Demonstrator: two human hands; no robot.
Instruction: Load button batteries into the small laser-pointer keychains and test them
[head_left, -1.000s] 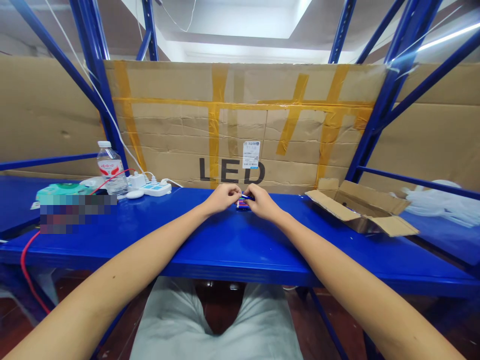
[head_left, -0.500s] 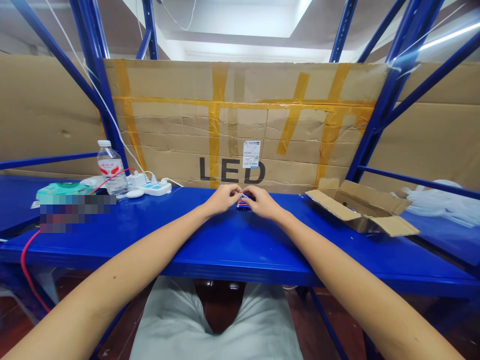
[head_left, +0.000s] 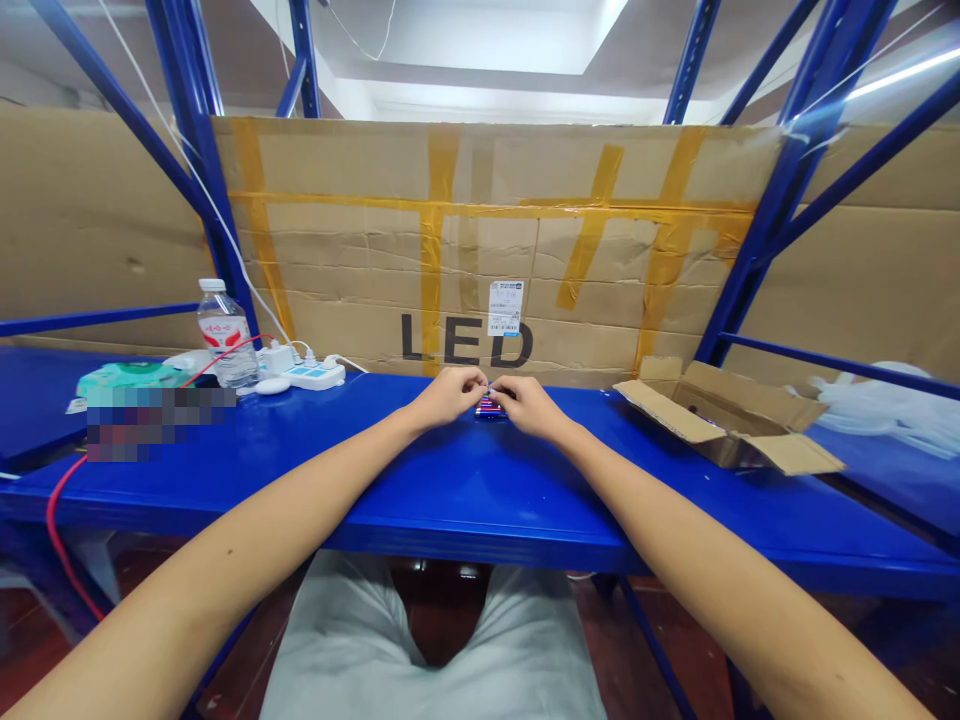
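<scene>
A small shiny thing with red, white and dark blue stripes [head_left: 491, 408] lies on the blue tabletop between my hands; its kind is too small to make out. My left hand [head_left: 456, 393] is at its far left corner, thumb and fingertips pinched together. From the other side my right hand [head_left: 525, 403] reaches in, its fingers closed in a pinch just above the striped thing. The fingertips of both hands nearly meet at its far edge. Whatever sits between them is mostly hidden by the fingers.
An open cardboard box [head_left: 724, 415] stands to the right. At the left are a water bottle [head_left: 227, 340], a white power strip [head_left: 315, 373], a green packet [head_left: 135, 380] and a red cable [head_left: 56, 520]. A large taped cardboard sheet [head_left: 360, 260] closes off the back between blue posts.
My right hand's fingers have drawn slightly closer together and shifted a little over the striped thing. My left hand has barely moved. The whole view has shifted slightly.
</scene>
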